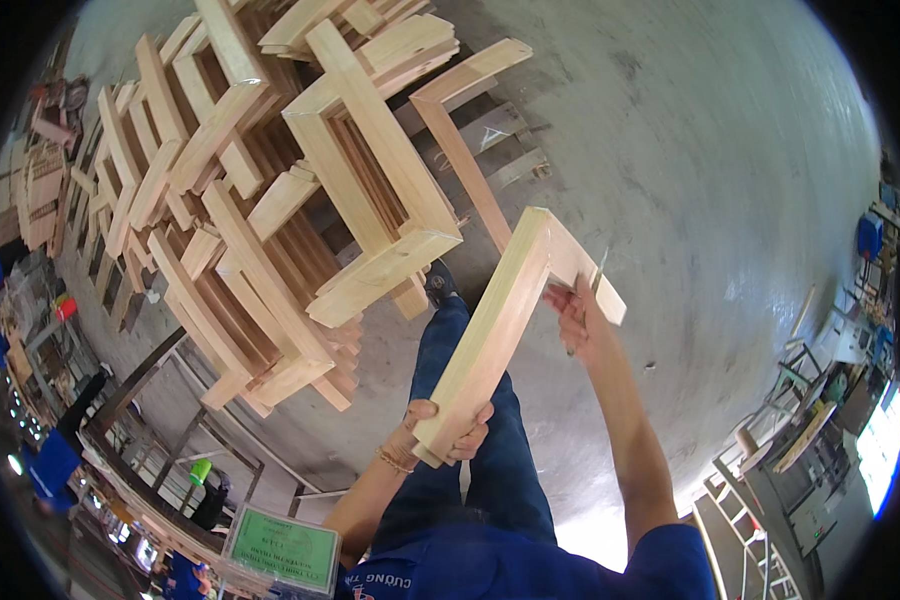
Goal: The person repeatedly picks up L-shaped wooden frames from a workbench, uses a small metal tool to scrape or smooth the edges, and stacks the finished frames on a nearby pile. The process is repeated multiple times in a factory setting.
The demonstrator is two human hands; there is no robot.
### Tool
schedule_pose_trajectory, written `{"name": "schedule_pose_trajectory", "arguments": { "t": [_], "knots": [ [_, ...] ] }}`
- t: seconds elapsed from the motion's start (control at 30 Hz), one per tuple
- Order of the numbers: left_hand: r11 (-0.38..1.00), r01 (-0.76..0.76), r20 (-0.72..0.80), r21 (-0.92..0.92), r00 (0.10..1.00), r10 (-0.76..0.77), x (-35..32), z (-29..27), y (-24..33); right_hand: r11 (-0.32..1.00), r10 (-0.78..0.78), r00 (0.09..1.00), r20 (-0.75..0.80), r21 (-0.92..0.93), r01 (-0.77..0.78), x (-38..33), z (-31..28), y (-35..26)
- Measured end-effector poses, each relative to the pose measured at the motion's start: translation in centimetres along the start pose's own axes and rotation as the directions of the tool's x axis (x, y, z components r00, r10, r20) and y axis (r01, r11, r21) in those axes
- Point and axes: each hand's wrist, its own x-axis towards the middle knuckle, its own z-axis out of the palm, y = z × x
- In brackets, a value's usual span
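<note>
Held up over my legs is an L-shaped wooden frame piece (498, 335), pale and with a mitred corner at its far end. My left hand (452, 430) grips the near end of its long arm, thumb on one side and fingers wrapped around the other. At the short arm, just inside the corner, my right hand (582, 318) is closed on a thin, narrow tool (602, 264). The tool's slim tip sticks up past the wood; its exact kind is too small to tell, and the fingers partly cover it.
Stacked wooden frame pieces (240, 345) lie ahead and to the left. Another L-shaped piece (462, 150) rests on a pallet (500, 130) beyond. A metal-framed rack (155, 410) stands at left, with a green card (282, 548) near my left arm. Grey concrete floor (710, 200) stretches to the right.
</note>
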Motion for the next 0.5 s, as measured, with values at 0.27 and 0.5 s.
{"name": "schedule_pose_trajectory", "arguments": {
  "t": [0.27,0.5],
  "knots": [
    [0.983,0.094,0.123,-0.157,0.99,-0.075,-3.7,-2.1,3.0,-0.013,-0.839,0.512,0.186,-0.946,0.323,-4.4,-0.5,-2.8],
    [0.964,0.056,0.147,-0.259,0.989,-0.018,-5.8,-1.2,4.7,0.367,-0.133,0.976,-0.17,-0.924,-0.111,-3.4,-4.9,-4.9]
  ]
}}
